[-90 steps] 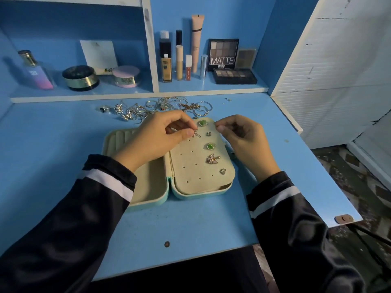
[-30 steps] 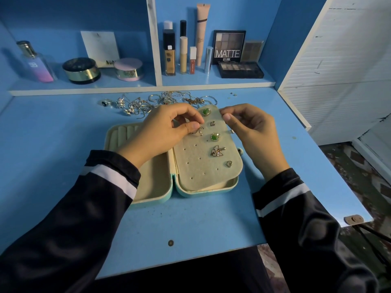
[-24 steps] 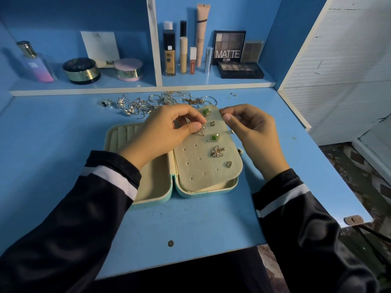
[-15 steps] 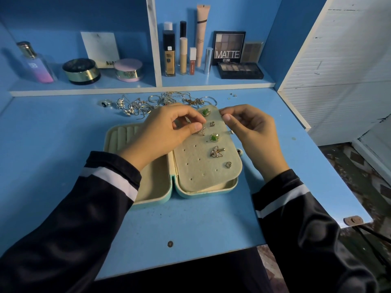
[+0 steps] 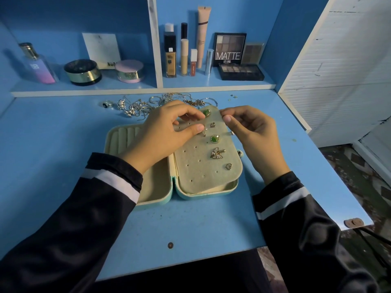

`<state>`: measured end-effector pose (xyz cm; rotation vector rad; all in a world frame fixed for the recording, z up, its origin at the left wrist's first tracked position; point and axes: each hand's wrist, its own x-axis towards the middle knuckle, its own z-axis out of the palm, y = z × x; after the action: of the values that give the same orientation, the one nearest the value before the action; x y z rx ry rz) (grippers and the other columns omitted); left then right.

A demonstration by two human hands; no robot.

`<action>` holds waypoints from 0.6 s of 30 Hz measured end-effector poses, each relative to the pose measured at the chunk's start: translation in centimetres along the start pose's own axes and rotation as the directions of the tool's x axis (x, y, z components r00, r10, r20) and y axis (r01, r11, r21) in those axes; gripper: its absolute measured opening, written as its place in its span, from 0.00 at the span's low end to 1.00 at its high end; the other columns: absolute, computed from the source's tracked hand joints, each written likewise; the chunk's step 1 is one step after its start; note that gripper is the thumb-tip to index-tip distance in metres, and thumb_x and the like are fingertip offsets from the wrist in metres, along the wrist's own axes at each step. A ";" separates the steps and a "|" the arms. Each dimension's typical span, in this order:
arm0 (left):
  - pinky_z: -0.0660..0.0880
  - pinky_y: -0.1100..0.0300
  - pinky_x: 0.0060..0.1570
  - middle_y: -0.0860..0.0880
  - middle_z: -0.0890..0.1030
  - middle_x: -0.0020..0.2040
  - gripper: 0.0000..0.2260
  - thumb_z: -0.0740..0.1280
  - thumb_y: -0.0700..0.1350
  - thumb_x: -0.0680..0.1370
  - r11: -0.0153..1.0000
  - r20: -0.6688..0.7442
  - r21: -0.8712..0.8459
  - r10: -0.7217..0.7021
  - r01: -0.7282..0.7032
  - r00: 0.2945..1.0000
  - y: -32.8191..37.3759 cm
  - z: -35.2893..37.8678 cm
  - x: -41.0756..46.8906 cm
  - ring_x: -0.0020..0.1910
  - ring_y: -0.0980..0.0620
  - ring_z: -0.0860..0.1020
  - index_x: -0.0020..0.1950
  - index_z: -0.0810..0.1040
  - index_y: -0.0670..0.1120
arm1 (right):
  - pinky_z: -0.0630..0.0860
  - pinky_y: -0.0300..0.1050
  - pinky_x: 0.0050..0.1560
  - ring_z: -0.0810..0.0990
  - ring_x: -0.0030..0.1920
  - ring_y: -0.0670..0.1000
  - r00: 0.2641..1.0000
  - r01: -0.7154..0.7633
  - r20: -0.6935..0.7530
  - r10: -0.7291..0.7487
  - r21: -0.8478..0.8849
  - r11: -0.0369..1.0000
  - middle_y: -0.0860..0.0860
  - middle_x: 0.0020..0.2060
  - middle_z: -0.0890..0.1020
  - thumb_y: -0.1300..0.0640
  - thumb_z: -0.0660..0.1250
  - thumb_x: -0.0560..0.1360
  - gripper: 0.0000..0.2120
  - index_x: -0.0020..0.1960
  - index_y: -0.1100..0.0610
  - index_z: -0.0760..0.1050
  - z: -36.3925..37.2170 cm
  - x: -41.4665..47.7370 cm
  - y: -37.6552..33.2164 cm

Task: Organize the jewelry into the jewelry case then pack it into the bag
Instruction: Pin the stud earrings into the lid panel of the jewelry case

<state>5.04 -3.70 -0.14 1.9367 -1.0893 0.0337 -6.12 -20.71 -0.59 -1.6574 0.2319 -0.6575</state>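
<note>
Beige velvet lines the open jewelry case (image 5: 211, 192), which lies flat on the blue desk (image 5: 63, 157) with its mint shell showing along the near rim. The left half has ring rolls (image 5: 124, 136) at its far end. The perforated earring panel (image 5: 198, 172) lies over the right half.

5 earrings sit along the panel's right side, from far to near:
- a green stud (image 5: 206, 112)
- a small gold stud (image 5: 212, 124)
- a 2nd green stud (image 5: 215, 138)
- a jewelled butterfly earring (image 5: 217, 153)
- a small heart stud (image 5: 229, 166)

The left hand (image 5: 163, 134) reaches across the case. Its thumb and forefinger are closed in a pinch on a small gold earring (image 5: 203, 132), held at the panel just left of the pinned row. The right hand (image 5: 254, 132) has its fingers curled and pinches the panel's far right edge between thumb and forefinger. Whether anything else sits between those fingertips cannot be told.

Loose jewelry (image 5: 143, 105), a tangle of silver and gold chains and hoops, lies on the desk just beyond the case. A dark-stoned ring (image 5: 106, 104) lies at its left end.

On the far shelf stand a perfume bottle (image 5: 39, 65), 2 round jars (image 5: 83, 71), a foundation bottle (image 5: 170, 60) and a MATTE eyeshadow palette (image 5: 229, 48).
</note>
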 end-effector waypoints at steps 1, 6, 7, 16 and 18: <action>0.70 0.71 0.49 0.57 0.80 0.52 0.11 0.73 0.48 0.75 1.000 -0.003 0.008 0.002 -0.002 1.000 -0.1 -0.1 0.0 0.53 0.61 0.76 0.56 0.81 0.54 | 0.77 0.52 0.53 0.81 0.47 0.52 1.000 0.002 0.001 -0.002 0.008 1.000 0.60 0.47 0.84 0.65 0.69 0.76 0.03 0.48 0.63 0.80 0.0 0.0 0.0; 0.72 0.65 0.61 0.55 0.78 0.62 0.20 0.73 0.47 0.75 0.999 0.002 -0.041 -0.022 0.022 1.000 -0.4 -0.2 0.1 0.62 0.60 0.74 0.66 0.76 0.52 | 0.77 0.57 0.55 0.81 0.51 0.62 1.000 0.022 0.021 -0.023 0.031 0.999 0.58 0.48 0.85 0.64 0.69 0.76 0.03 0.48 0.62 0.80 -0.1 0.0 -0.3; 0.72 0.64 0.63 0.55 0.77 0.64 0.21 0.73 0.48 0.76 0.998 0.012 -0.058 -0.035 0.036 0.999 -0.5 -0.2 0.1 0.64 0.61 0.74 0.68 0.75 0.53 | 0.77 0.55 0.55 0.81 0.51 0.62 0.999 0.024 0.027 -0.025 0.045 0.999 0.58 0.48 0.85 0.64 0.69 0.76 0.03 0.48 0.62 0.80 -0.1 0.0 -0.4; 0.71 0.58 0.68 0.56 0.77 0.66 0.23 0.71 0.44 0.77 0.963 0.113 -0.252 -0.067 0.094 0.991 -0.6 -1.2 0.3 0.64 0.59 0.76 0.70 0.72 0.52 | 0.78 0.48 0.57 0.83 0.53 0.56 0.994 0.005 0.108 -0.030 0.225 0.974 0.57 0.49 0.85 0.65 0.68 0.76 0.05 0.50 0.65 0.79 1.0 1.0 -0.9; 0.71 0.58 0.68 0.54 0.78 0.65 0.24 0.71 0.46 0.75 0.946 0.114 -0.308 -0.072 0.104 0.991 -0.4 -1.7 0.3 0.63 0.58 0.76 0.71 0.72 0.50 | 0.77 0.50 0.57 0.82 0.52 0.56 0.991 0.002 0.126 -0.038 0.274 0.962 0.58 0.49 0.84 0.63 0.68 0.75 0.06 0.50 0.65 0.79 1.6 1.2 -1.2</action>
<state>6.14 -2.64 0.73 1.7107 -1.0045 -0.2746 -4.58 -19.75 0.78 -1.4311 0.0275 -0.5665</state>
